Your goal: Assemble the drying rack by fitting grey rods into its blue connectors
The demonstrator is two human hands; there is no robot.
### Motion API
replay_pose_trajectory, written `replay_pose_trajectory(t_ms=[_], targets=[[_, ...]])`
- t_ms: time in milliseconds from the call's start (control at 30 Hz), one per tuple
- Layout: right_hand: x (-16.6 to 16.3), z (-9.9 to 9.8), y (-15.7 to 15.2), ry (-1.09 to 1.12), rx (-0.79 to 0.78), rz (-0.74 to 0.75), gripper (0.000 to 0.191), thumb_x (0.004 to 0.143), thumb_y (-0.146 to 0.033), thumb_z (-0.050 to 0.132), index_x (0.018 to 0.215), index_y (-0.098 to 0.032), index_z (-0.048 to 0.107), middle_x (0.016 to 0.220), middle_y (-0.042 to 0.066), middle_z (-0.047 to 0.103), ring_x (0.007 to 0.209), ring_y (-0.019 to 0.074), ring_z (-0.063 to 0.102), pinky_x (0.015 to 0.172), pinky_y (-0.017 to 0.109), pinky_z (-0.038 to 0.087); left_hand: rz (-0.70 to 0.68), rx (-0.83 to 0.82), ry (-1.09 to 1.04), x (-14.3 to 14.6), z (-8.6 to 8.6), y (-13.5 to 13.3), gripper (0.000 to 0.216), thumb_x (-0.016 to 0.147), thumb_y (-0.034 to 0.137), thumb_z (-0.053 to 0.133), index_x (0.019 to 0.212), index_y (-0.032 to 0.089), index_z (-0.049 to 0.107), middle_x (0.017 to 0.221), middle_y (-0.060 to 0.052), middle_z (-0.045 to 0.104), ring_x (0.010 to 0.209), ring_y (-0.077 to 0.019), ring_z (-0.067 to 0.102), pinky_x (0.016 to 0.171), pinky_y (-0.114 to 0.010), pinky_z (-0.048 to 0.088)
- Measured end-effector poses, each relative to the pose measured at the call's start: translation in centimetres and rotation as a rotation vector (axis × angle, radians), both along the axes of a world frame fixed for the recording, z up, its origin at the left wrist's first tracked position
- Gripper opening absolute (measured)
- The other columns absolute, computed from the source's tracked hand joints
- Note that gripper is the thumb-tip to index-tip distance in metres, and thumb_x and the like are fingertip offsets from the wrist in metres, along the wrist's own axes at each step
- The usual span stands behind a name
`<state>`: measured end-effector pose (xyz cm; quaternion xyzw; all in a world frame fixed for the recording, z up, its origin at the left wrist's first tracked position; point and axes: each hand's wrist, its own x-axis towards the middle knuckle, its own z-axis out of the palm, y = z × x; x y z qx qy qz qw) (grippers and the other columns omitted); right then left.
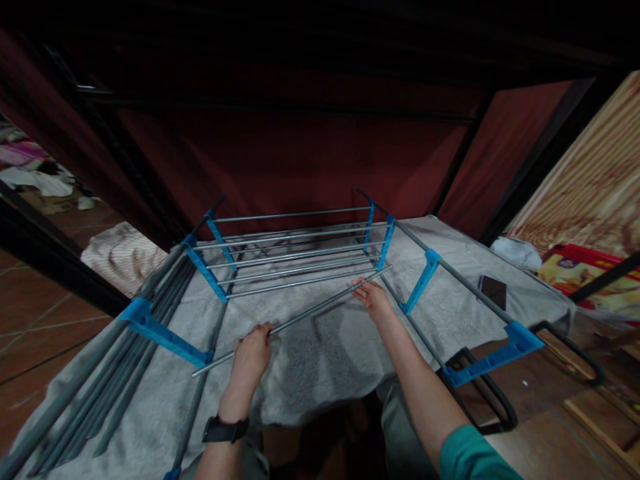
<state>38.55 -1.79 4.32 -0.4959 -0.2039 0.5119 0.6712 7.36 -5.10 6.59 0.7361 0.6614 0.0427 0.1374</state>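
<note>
A thin grey metal rod (315, 310) slants across the front of a partly assembled rack with blue plastic brackets (205, 270). My left hand (253, 348), with a black band on its wrist, is closed around the rod toward its left end. Farther right, the fingers of my right hand (371, 297) grip the same rod near its other end. That right end lies close to a blue bracket on the rack's inner right side. Behind the rod, several similar bars (295, 255) run between the left and right brackets.
Several loose grey tubes (145, 340) lie along the left side. A grey cloth (320, 373) covers the surface under the rack. On the right are a phone (493, 292), black looped feet (487, 400) and a red-and-yellow box (590, 277). A dark red panel (300, 160) stands behind.
</note>
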Motion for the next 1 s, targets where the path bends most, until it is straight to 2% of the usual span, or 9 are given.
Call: replay_pose_trajectory(t_ms=[167,333,467,733,1000], targets=[[-0.4,-0.6,-0.3,0.013,-0.039,0.011,0.011,0.082,-0.026,0.062,0.079,-0.023,0.053,0.087,0.005,0.073,0.087,0.0179,0.070,0.086,0.038,0.058,0.005,-0.080,-0.057,-0.1,-0.4,0.3,0.015,0.088,0.021,0.052,0.101,0.022,0.060,0.104,-0.009,0.071,0.101,-0.0243,0.066,0.079,-0.028,0.041],[-0.3,-0.9,-1.2,0.002,-0.082,0.010,0.018,0.081,-0.026,0.065,0.074,-0.024,0.049,0.078,0.004,0.070,0.082,0.0182,0.069,0.085,0.039,0.059,-0.013,-0.044,-0.126,-0.2,-0.6,0.4,0.003,0.086,0.024,0.054,0.089,0.023,0.054,0.087,-0.002,0.069,0.085,-0.0201,0.065,0.070,-0.025,0.038],[-0.5,-1.1,-2.4,0.094,-0.101,0.028,0.016,0.083,-0.017,0.059,0.071,-0.023,0.050,0.074,0.004,0.068,0.075,0.0155,0.068,0.085,0.035,0.058,-0.026,-0.023,-0.123,-0.5,-0.7,0.2,0.002,0.085,0.022,0.054,0.085,0.023,0.052,0.083,-0.001,0.066,0.081,-0.0183,0.063,0.068,-0.025,0.037],[-0.4,-1.9,-5.3,0.166,-0.206,0.031,0.012,0.081,-0.010,0.054,0.074,-0.020,0.057,0.072,0.005,0.069,0.069,0.0141,0.067,0.079,0.031,0.058,-0.104,-0.060,-0.095,-0.5,-0.9,-0.3,0.004,0.081,0.020,0.055,0.080,0.023,0.052,0.078,-0.001,0.065,0.077,-0.0181,0.062,0.066,-0.026,0.036],[1.3,-2.4,-7.2,0.229,-0.289,-0.033,0.017,0.083,-0.005,0.048,0.075,-0.018,0.057,0.067,0.004,0.067,0.064,0.0134,0.067,0.074,0.029,0.059,-0.152,-0.095,-0.097,-0.6,-1.7,0.0,0.006,0.080,0.019,0.058,0.083,0.022,0.053,0.083,-0.001,0.066,0.082,-0.0177,0.062,0.070,-0.025,0.037]])
